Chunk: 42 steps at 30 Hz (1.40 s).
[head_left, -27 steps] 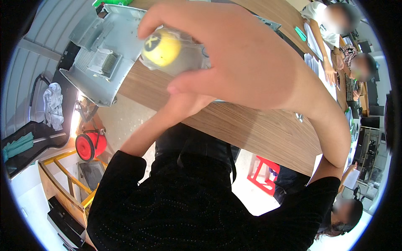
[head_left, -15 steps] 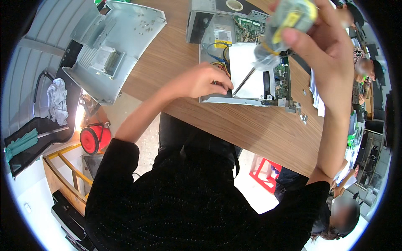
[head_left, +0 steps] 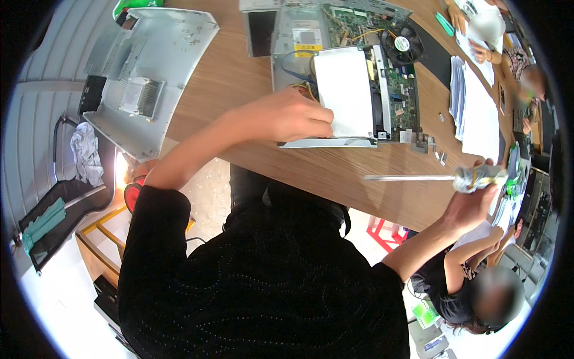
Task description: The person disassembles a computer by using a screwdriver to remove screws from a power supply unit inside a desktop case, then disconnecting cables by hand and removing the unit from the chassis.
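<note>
bare sheet metal and green circuit board make up the opened computer case (head_left: 341, 72), lying flat on the wooden table (head_left: 239, 78) right in front of the person. the left hand (head_left: 287, 116) rests at the case's near edge, fingers curled and pressed together on the pale metal cover plate (head_left: 347, 96) inside it; i cannot tell whether it pinches anything small. the right hand (head_left: 478, 200) is held well out to the side, past the table's edge, closed round the handle of a long screwdriver (head_left: 430, 178) whose thin shaft points back toward the case. the case looks stiff and fairly heavy, with thin edges that could be sharp, so the folded rims seem the safest hold; the board and the fan (head_left: 402, 43) look fragile and best left untouched. loose small metal bits (head_left: 427, 143) lie just beside the case. a grey removed panel (head_left: 149, 66) sits well apart on the left.
</note>
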Tool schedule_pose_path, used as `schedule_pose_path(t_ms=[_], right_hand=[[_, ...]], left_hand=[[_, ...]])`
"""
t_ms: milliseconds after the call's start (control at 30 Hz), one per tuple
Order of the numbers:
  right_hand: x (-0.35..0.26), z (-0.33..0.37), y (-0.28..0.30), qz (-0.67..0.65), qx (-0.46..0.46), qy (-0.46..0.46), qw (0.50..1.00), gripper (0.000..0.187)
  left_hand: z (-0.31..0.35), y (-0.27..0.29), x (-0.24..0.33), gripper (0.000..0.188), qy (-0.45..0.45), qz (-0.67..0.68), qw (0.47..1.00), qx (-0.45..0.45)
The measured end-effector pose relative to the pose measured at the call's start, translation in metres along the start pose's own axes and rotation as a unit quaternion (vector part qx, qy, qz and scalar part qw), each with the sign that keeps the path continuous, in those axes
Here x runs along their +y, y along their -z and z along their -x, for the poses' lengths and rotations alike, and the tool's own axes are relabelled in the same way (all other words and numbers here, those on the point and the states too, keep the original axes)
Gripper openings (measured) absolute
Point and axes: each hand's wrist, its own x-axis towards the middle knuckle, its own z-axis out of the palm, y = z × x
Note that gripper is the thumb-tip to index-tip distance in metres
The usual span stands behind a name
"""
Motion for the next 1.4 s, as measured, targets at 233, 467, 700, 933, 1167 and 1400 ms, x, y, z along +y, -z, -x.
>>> schedule_pose_path(t_ms=[233, 467, 700, 933, 1167, 1400], right_hand=[[0.012, 0.056, 0.025, -0.054, 0.078, 0.001, 0.995, 0.052], [0.011, 0.047, 0.020, 0.014, 0.125, 0.010, 0.992, 0.053], [0.029, 0.042, 0.029, -0.022, 0.118, -0.007, 0.993, 0.058], [0.036, 0.037, 0.043, -0.062, 0.096, -0.023, 0.993, 0.056], [0.050, 0.039, 0.044, -0.076, 0.110, -0.023, 0.991, 0.056], [0.054, 0.016, 0.014, -0.106, 0.025, -0.062, 0.992, 0.069]], left_hand=[[-0.006, 0.004, -0.002, 0.012, 0.006, -0.054, 0.997, -0.062], [-0.010, 0.010, -0.006, 0.010, -0.028, -0.025, 0.998, -0.042], [-0.012, 0.009, -0.002, 0.005, 0.016, 0.024, 0.999, -0.042], [0.015, 0.026, 0.015, 0.009, 0.128, 0.065, 0.987, 0.071], [0.120, 0.103, -0.003, 0.009, 0.516, -0.290, 0.766, 0.249], [0.183, 0.112, -0.121, 0.016, 0.570, -0.430, 0.679, 0.169]])
